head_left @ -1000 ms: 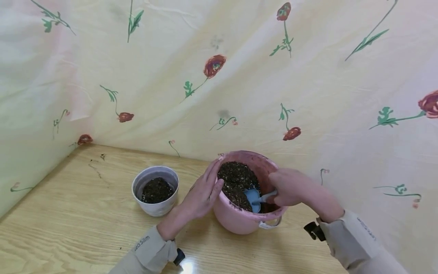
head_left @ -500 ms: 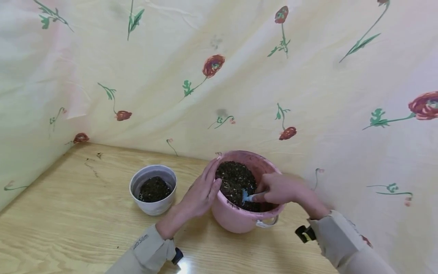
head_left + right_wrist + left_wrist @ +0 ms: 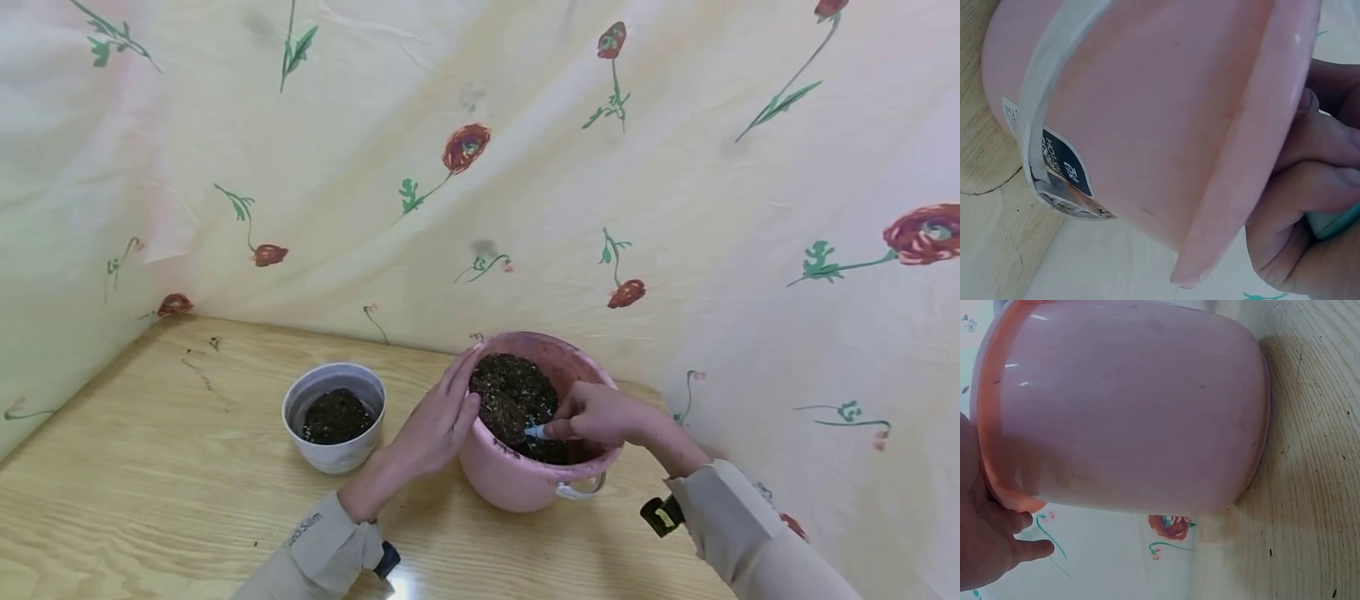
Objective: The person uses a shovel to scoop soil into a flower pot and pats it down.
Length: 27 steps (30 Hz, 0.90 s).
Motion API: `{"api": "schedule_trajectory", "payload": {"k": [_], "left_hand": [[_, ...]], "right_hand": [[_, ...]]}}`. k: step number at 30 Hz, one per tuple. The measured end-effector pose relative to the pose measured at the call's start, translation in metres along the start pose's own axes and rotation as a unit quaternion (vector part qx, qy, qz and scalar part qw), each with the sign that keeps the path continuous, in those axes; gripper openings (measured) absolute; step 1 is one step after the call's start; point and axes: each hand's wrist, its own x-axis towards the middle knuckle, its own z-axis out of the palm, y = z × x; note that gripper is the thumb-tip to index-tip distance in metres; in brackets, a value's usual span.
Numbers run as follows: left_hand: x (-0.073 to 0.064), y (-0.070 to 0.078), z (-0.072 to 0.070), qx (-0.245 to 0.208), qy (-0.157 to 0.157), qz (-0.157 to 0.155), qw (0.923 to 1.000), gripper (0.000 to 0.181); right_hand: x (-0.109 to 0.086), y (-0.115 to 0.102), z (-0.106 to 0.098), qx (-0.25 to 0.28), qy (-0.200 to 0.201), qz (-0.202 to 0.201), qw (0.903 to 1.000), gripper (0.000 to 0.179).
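Grips a blue scoop [image 3: 536,432], sunk in soil [image 3: 510,387] inside the pink bucket [image 3: 502,479], with curled fingers of the right hand [image 3: 603,412]; rests the left hand [image 3: 437,427] with fingers extended against the rim.

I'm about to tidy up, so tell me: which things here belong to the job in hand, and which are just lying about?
Job in hand:
Pink bucket, left hand against its rim
Dark soil inside it
Blue tool in the right hand
White pot holding soil, probably

Just about:
Dark specks on the table
Floral cloth behind
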Motion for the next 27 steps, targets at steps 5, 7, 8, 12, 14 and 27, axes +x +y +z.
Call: {"api": "schedule_trajectory", "payload": {"k": [5,7,8,12,14,27], "left_hand": [[0.0007,0.0027,-0.0016,-0.008,-0.009,-0.018,0.9998,0.055],[0.0009,0.0033,-0.0025,-0.012,-0.012,-0.024,0.9996,0.055],[0.0010,0.0036,-0.0030,-0.014,-0.012,-0.025,0.9995,0.055],[0.0021,0.0046,-0.0039,-0.026,-0.016,-0.026,0.9992,0.055],[0.0022,0.0042,-0.0043,-0.030,-0.015,-0.025,0.9991,0.056],[0.0030,0.0033,-0.0059,-0.032,-0.020,-0.029,0.9988,0.055]], "right_hand": [[0.0012,0.0011,0.0019,0.014,0.008,0.015,0.9998,0.032],[0.0018,0.0018,0.0026,0.017,0.010,0.019,0.9996,0.033],[0.0020,0.0020,0.0028,0.019,0.011,0.019,0.9996,0.033],[0.0014,0.0033,0.0022,0.033,0.010,0.035,0.9988,0.031],[0.0020,0.0041,0.0019,0.040,0.010,0.040,0.9984,0.029],[0.0018,0.0066,-0.0015,0.037,0.024,0.043,0.9981,0.030]]}}
